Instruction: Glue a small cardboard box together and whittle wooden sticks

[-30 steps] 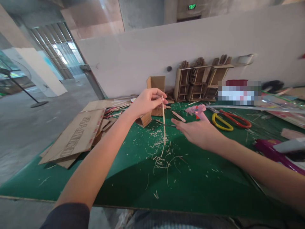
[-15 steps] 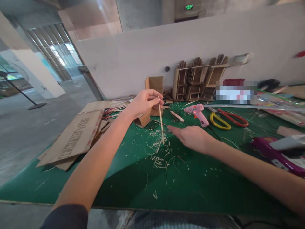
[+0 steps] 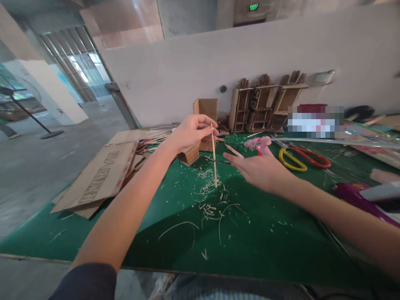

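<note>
My left hand [image 3: 191,132] pinches the top of a thin pale wooden stick [image 3: 214,160] and holds it almost upright, its lower tip on the green mat [image 3: 256,246]. My right hand [image 3: 261,171] hovers palm down just right of the stick, fingers close together. A thin dark blade [image 3: 218,161] pokes out from its fingertips toward the stick; the grip itself is hidden. Pale wood shavings [image 3: 212,206] lie scattered on the mat below the stick.
Flat cardboard sheets [image 3: 100,177] lie at the left, small cardboard boxes [image 3: 204,114] and cardboard shelf models [image 3: 265,104] at the back wall. A pink glue gun [image 3: 259,144], yellow and red scissors [image 3: 296,160] and a purple tool [image 3: 362,200] sit to the right.
A long thin strip that hung from the stick's lower end has come off and now lies on the mat at the near left. My right hand drew back slightly from the stick.
</note>
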`<state>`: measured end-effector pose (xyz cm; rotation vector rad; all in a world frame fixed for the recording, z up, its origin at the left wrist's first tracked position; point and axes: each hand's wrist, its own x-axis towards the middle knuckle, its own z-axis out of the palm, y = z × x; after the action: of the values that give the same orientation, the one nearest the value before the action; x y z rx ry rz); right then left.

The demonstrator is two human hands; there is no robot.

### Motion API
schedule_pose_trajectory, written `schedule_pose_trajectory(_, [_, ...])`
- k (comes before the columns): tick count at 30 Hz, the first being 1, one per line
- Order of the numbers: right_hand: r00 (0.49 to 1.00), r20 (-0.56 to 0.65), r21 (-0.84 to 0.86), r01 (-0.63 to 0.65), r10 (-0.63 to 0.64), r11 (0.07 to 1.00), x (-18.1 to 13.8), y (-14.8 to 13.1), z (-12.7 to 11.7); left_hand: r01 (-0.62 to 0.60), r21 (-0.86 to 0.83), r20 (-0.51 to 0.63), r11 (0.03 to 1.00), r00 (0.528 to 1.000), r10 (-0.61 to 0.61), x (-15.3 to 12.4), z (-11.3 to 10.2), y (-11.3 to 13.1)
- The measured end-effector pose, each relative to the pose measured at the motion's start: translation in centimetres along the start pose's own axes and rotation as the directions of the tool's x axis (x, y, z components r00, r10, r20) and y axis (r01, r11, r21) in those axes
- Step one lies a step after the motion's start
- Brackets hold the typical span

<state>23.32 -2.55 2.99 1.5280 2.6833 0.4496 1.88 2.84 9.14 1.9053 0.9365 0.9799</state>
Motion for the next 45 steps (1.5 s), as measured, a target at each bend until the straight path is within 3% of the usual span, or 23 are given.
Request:
schedule_pose_trajectory(4, [0.993, -0.098, -0.132, -0.074, 0.061, 0.989, 1.0, 0.1, -1.7, -0.045, 0.056, -0.001, 0.997, 0.999, 0.046, -0.2, 0.1, 0.2])
schedule_pose_trajectory(9, [0.996, -0.052, -0.063, -0.076, 0.072, 0.995, 0.9, -0.2, -1.6, -0.043, 0.060, -0.004, 0.997, 0.999, 0.043, -0.2, 0.4, 0.4])
schedule_pose_trajectory(12, [0.999, 0.003, -0.031, -0.032, 0.032, 0.999, 0.2, -0.6, -0.2, -0.037, 0.052, -0.016, 0.998, 0.999, 0.038, -0.1, 0.5, 0.4])
schedule_pose_trajectory(15, [0.991, 0.102, 0.006, 0.090, -0.090, 0.996, -1.0, -1.5, 2.0, -0.003, 0.052, -0.034, 0.999, 0.999, 0.005, 0.0, 0.4, 0.4])
schedule_pose_trajectory(19, [0.986, 0.082, 0.044, 0.140, -0.143, 0.989, -2.1, -2.5, 4.1, 0.007, 0.050, -0.025, 0.999, 1.000, -0.006, -0.1, 0.3, 0.5])
schedule_pose_trajectory(24, [0.988, 0.139, 0.043, 0.066, -0.071, 0.997, -1.3, -1.8, 2.2, 0.026, 0.024, -0.023, 0.999, 0.999, -0.025, -0.1, 0.2, 0.4])
schedule_pose_trajectory(31, [0.992, -0.084, -0.059, -0.097, 0.092, 0.994, 1.0, 0.5, -1.5, -0.021, 0.028, 0.021, 0.999, 1.000, 0.020, -0.2, 0.2, 0.5])
schedule_pose_trajectory(41, [1.000, 0.010, 0.040, -0.014, 0.014, 0.999, 0.4, 0.1, 0.5, -0.070, 0.037, 0.038, 0.997, 0.997, 0.068, 0.1, 0.5, 0.0])
schedule_pose_trajectory(45, [0.998, 0.055, 0.013, 0.043, -0.043, 0.999, -0.3, -0.8, 1.3, -0.036, 0.046, 0.012, 0.998, 0.999, 0.035, 0.1, 0.5, 0.1])
